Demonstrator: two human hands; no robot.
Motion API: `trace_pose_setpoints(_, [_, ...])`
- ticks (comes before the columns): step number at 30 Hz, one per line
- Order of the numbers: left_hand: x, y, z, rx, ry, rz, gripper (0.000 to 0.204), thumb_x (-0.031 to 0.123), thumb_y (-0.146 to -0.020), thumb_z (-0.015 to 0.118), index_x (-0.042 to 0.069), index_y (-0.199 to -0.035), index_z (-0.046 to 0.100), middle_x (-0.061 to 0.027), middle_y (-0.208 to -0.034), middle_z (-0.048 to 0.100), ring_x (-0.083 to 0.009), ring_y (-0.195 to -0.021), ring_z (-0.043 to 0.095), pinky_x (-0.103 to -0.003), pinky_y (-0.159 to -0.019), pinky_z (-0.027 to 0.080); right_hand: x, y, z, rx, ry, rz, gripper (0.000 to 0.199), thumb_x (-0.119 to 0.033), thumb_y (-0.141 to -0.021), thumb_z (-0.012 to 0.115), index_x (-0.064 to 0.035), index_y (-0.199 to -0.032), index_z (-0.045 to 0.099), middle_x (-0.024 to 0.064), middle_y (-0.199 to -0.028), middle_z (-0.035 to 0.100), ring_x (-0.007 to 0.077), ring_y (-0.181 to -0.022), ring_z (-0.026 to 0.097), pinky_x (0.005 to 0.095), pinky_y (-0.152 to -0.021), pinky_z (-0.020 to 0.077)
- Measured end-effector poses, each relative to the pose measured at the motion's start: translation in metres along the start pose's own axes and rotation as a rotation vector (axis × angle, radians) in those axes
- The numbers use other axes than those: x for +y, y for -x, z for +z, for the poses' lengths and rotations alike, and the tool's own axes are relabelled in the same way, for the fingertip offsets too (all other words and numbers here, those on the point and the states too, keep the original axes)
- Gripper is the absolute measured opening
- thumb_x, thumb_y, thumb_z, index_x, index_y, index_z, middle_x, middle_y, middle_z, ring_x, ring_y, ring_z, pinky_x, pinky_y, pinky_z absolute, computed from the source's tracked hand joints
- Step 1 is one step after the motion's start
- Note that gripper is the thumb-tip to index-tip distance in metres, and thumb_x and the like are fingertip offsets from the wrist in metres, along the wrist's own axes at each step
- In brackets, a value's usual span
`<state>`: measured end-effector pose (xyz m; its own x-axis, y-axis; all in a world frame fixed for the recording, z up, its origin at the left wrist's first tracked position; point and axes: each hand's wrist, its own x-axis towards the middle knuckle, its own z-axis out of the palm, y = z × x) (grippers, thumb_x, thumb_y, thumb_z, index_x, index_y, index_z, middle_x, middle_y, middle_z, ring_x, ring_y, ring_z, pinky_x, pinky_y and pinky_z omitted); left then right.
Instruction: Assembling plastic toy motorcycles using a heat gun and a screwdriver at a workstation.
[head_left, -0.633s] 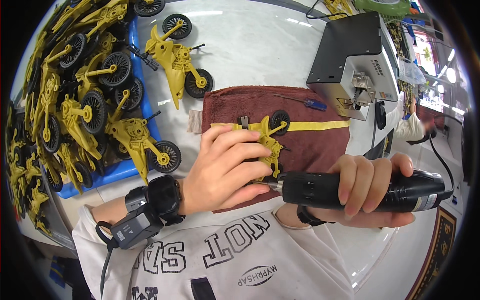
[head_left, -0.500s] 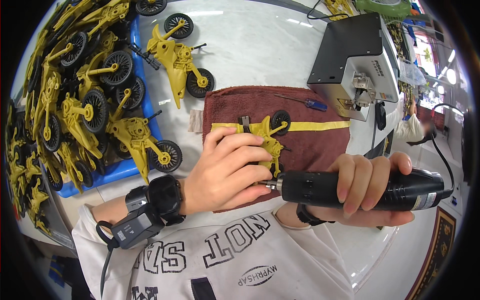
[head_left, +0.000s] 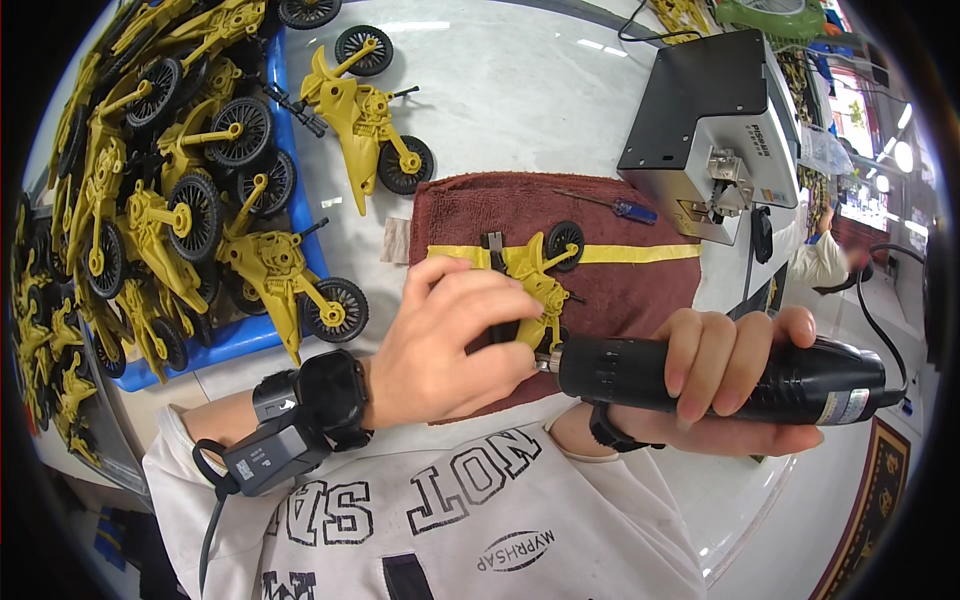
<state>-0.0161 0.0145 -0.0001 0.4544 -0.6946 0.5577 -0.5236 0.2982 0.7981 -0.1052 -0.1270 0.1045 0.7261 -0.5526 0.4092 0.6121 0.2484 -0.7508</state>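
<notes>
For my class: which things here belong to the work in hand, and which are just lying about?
In the work:
black power tool, held in the right hand
yellow toy motorcycle under the left hand
maroon towel beneath

Apparently lying about:
blue-handled screwdriver
box-shaped machine

Illumination is bright and largely even across the worktop (head_left: pixel 510 110), with short white streaks of glare near its far edge. At upper right, a round lamp (head_left: pixel 903 155) is burnt out to white. Shadows are soft. The power tool (head_left: pixel 620 370) and brown towel (head_left: pixel 640 295) read acceptably sharp; the background person (head_left: pixel 822 260) is indistinct. Fisheye bending is marked toward the rim, which falls to black.
</notes>
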Motion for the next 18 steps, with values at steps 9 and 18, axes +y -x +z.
trace_pose_setpoints(9, [-0.004, 0.001, 0.001, -0.023, -0.085, 0.042, 0.019, 0.016, -0.063, 0.068, 0.012, -0.079, 0.058, -0.0048, -0.1, 0.056, -0.0234, -0.092, 0.054, -0.04, -0.084, 0.037, -0.017, 0.006, -0.008, 0.11, 0.022, -0.159, 0.061, -0.047, -0.087, 0.055, -0.0012, -0.123, 0.036, 0.0053, -0.069, 0.051, 0.016, -0.049, 0.05, 0.0307, -0.051, 0.0421])
trace_pose_setpoints(18, [-0.004, -0.001, 0.001, -0.02, 0.011, 0.015, 0.029, 0.012, -0.064, 0.076, 0.01, -0.084, 0.055, -0.006, -0.1, 0.056, -0.0256, -0.091, 0.054, -0.039, -0.081, 0.038, -0.019, 0.01, -0.007, 0.121, -0.049, -0.199, 0.057, -0.045, -0.087, 0.055, -0.0013, -0.12, 0.037, 0.0046, -0.07, 0.05, 0.0148, -0.049, 0.049, 0.029, -0.05, 0.0403])
